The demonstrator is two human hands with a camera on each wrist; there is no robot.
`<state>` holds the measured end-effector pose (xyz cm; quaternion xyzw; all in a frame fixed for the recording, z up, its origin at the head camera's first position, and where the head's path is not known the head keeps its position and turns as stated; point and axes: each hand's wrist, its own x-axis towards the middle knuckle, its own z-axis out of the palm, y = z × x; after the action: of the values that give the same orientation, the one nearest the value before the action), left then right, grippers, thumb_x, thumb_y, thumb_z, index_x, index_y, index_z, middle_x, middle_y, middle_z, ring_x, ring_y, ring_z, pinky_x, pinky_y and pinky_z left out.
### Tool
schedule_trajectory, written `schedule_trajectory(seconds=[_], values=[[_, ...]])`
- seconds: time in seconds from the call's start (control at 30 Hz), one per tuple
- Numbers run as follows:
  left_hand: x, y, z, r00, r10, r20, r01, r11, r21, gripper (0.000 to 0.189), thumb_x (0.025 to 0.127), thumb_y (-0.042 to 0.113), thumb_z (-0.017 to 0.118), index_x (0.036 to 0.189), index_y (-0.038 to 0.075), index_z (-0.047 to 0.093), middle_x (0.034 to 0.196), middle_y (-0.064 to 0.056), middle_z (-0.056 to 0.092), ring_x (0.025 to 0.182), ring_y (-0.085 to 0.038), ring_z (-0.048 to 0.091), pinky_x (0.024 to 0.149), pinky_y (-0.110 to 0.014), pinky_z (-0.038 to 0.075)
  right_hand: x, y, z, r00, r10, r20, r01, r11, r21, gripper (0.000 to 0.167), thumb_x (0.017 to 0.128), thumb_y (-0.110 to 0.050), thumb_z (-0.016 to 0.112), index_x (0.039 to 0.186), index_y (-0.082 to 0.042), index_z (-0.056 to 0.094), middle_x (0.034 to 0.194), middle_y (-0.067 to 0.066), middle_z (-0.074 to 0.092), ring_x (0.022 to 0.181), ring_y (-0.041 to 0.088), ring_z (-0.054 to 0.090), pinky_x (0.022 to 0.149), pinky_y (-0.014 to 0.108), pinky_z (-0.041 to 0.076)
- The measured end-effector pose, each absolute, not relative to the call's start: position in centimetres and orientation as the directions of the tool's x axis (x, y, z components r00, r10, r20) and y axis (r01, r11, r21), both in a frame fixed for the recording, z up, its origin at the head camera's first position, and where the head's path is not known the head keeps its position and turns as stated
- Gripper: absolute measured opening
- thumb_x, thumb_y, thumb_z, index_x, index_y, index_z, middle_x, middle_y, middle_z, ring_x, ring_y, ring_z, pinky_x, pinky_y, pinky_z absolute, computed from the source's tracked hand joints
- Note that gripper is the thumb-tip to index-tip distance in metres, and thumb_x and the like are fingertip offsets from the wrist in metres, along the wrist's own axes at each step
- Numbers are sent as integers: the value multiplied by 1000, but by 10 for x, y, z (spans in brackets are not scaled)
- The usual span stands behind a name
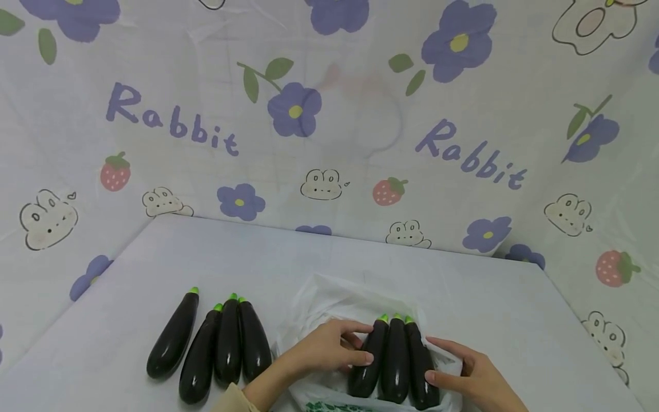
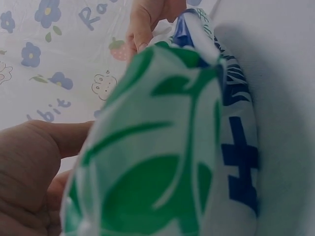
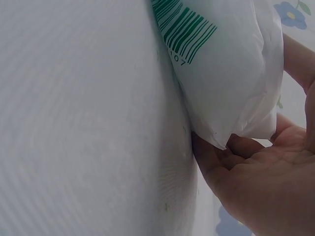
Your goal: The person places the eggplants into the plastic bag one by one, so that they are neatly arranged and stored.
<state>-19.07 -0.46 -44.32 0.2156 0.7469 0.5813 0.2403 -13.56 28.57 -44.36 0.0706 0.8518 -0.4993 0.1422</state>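
Note:
Three dark eggplants (image 1: 395, 360) with green stem ends lie side by side in a white plastic bag (image 1: 329, 292), whose mouth is spread wide. My left hand (image 1: 329, 346) rests against the leftmost of them, thumb and index finger extended onto its side. At the bag's right edge my right hand (image 1: 476, 372) holds the plastic, the thumb over the rim against the rightmost eggplant. In the right wrist view, the fingers (image 3: 211, 157) curl beneath a corner of the bag. Green leaf print (image 2: 147, 191) on the bag fills the middle of the left wrist view.
Several more eggplants (image 1: 229, 340) lie on the white tabletop (image 1: 247, 252) to the left of the bag, one set a little apart. A patterned cloth (image 1: 350, 109) with flowers and rabbits hangs behind and beside the table.

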Motion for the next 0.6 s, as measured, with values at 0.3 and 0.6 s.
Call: schedule_trajectory(seconds=[0.3, 0.6], values=[[-190, -5, -443, -793, 600, -105, 36, 219, 975, 46, 87, 13, 76, 132, 11, 64, 96, -4, 64, 78, -17, 66, 63, -34, 56, -136, 287, -444, -954, -29, -298, 241, 515, -823, 68, 89, -30, 74, 146, -4, 47, 114, 13, 61, 89, 23, 56, 75, 39, 49], [-191, -5, -444, -794, 600, -100, 33, 207, 978, 46, 87, 11, 77, 132, 10, 64, 96, -4, 64, 79, -17, 65, 63, -35, 57, -136, 288, -444, -953, -24, -301, 245, 522, -817, 69, 88, -30, 75, 145, -4, 47, 118, 14, 61, 91, 23, 57, 80, 45, 52]])
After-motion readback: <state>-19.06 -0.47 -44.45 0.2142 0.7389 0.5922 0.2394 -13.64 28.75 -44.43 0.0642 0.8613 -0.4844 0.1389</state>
